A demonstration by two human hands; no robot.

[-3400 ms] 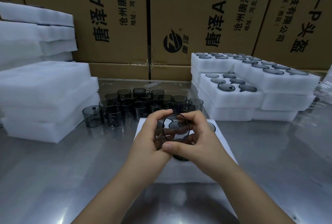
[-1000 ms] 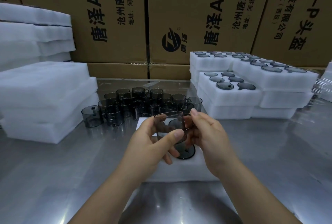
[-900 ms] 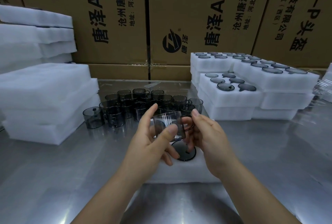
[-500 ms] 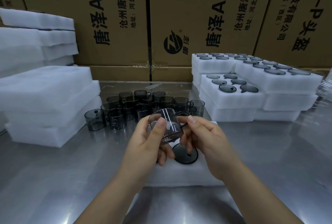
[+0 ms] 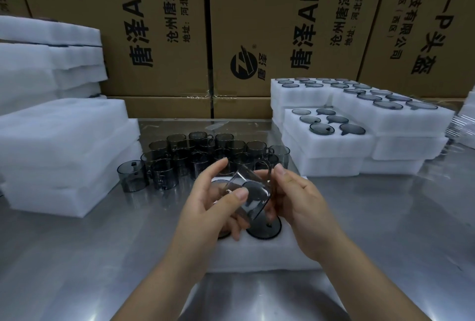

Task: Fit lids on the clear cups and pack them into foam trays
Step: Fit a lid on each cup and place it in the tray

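Head view: a clear cup [image 5: 248, 193] is held tilted just above the foam tray [image 5: 270, 256], pinched between thumb and fingers of the left hand [image 5: 210, 207] and steadied at its handle side by the curled fingers of the right hand [image 5: 300, 205]. Thin, rigid, smooth plastic is judged likely: light, slippery, liable to crack if squeezed. A hold across the wall near the rim is advised.

Two hands [image 5: 205, 207] [image 5: 303, 205], one held cup [image 5: 248, 192], six lidded cups [image 5: 321, 128] in one tray [image 5: 331, 147].
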